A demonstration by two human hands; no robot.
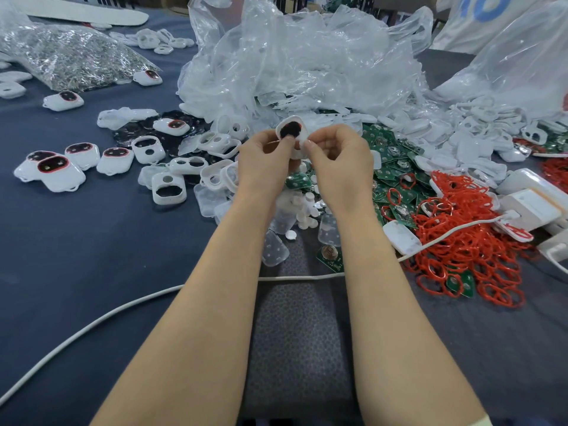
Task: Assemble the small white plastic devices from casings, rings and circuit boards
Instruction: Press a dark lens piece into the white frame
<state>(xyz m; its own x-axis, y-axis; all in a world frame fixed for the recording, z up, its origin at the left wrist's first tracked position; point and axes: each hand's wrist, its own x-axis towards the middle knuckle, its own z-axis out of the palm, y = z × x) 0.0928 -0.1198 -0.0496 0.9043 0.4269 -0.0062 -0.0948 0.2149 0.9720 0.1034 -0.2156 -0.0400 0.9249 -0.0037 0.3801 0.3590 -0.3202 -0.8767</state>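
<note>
Both hands hold one small white casing (291,128) with a dark window, raised above the table's middle. My left hand (265,162) pinches its left side with thumb and fingers. My right hand (338,158) pinches its right edge. Under the hands lie empty white casings (168,188), small white round discs (307,210) and clear covers (274,250). Green circuit boards (390,167) are heaped to the right, and a tangle of red rings (461,238) lies further right. Several finished devices with red-rimmed dark windows (57,170) sit at the left.
A big heap of crumpled clear plastic bags (307,63) fills the back middle. A bag of small metal parts (73,61) lies at the back left. A white cable (92,324) runs across the blue table cover (76,256). White boxes (528,204) stand at the right.
</note>
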